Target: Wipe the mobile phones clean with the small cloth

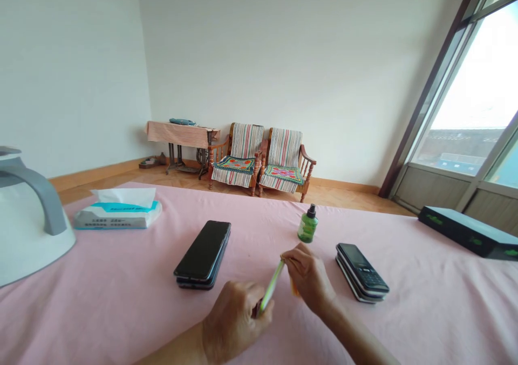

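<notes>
My left hand (232,322) is closed around the near end of a thin flat object with a light green edge (272,286), seen edge-on. My right hand (308,276) pinches its far end with fingertips; something orange shows under that hand. Both hands hover over the pink tablecloth (121,311). A stack of black smartphones (204,252) lies just left of the hands. To the right lies a stack of black keypad phones (361,272). A small green spray bottle (308,224) stands upright just beyond my right hand.
A tissue pack (119,208) lies at the back left. A large white and grey appliance (24,219) stands at the left edge. A dark flat box (467,231) rests at the right. Two chairs (261,162) and a side table (182,138) stand by the far wall.
</notes>
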Demonstrator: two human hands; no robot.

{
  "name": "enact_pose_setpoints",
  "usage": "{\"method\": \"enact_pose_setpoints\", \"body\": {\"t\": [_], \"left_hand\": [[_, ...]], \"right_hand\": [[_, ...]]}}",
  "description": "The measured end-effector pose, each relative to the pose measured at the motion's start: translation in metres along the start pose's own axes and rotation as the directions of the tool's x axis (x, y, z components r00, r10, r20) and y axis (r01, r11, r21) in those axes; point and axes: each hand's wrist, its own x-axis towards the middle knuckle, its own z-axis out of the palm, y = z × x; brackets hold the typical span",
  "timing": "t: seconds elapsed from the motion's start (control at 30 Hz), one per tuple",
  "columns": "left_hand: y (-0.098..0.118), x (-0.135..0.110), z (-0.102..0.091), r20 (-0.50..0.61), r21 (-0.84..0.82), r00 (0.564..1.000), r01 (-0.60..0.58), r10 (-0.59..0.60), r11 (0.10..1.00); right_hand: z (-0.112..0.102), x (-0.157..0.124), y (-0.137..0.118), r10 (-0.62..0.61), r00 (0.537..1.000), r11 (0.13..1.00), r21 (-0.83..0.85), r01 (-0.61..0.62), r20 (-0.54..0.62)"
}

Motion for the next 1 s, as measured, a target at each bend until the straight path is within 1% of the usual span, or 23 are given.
{"method": "enact_pose_setpoints", "body": {"t": [0.13,0.23,0.3,0.37,0.47,0.6,0.67,0.83,0.9,1.0], "left_hand": [[-0.001,0.0,0.003,-0.03,0.018,0.999,-0.012,0.012,1.0],[-0.004,-0.001,0.006,-0.072,0.015,0.997,-0.036,0.037,0.999],[-0.006,-0.002,0.009,-0.106,0.004,0.993,-0.052,0.052,0.999],[-0.007,-0.003,0.011,-0.128,0.004,0.989,-0.068,0.068,0.998],[-0.007,-0.003,0.012,-0.124,0.006,0.989,-0.083,0.083,0.997],[-0.005,-0.001,0.011,-0.112,-0.005,0.989,-0.096,0.095,0.995],[-0.004,-0.001,0.01,-0.111,-0.005,0.989,-0.102,0.1,0.995],[-0.003,0.0,0.009,-0.12,-0.01,0.988,-0.102,0.101,0.995],[-0.004,0.0,0.009,-0.122,-0.012,0.988,-0.1,0.098,0.995],[-0.005,0.0,0.009,-0.117,-0.014,0.988,-0.1,0.097,0.995]], "right_hand": [[0.007,-0.015,-0.009,-0.085,0.996,0.996,-0.017,0.085,0.018],[0.014,-0.027,-0.018,-0.165,0.984,0.986,-0.007,0.166,0.074],[0.017,-0.031,-0.018,-0.195,0.977,0.981,0.01,0.195,0.085],[0.018,-0.028,-0.013,-0.187,0.981,0.982,0.015,0.186,0.057],[0.015,-0.014,0.0,-0.152,0.988,0.988,0.003,0.152,-0.036],[0.012,-0.003,0.011,-0.134,0.987,0.991,0.002,0.135,-0.09],[0.014,-0.007,0.009,-0.136,0.986,0.991,0.008,0.137,-0.095],[0.024,-0.027,-0.005,-0.161,0.984,0.986,0.039,0.164,-0.082],[0.025,-0.027,-0.006,-0.155,0.983,0.986,0.044,0.16,-0.102],[0.024,-0.015,0.004,-0.123,0.982,0.991,0.035,0.13,-0.145]]}}
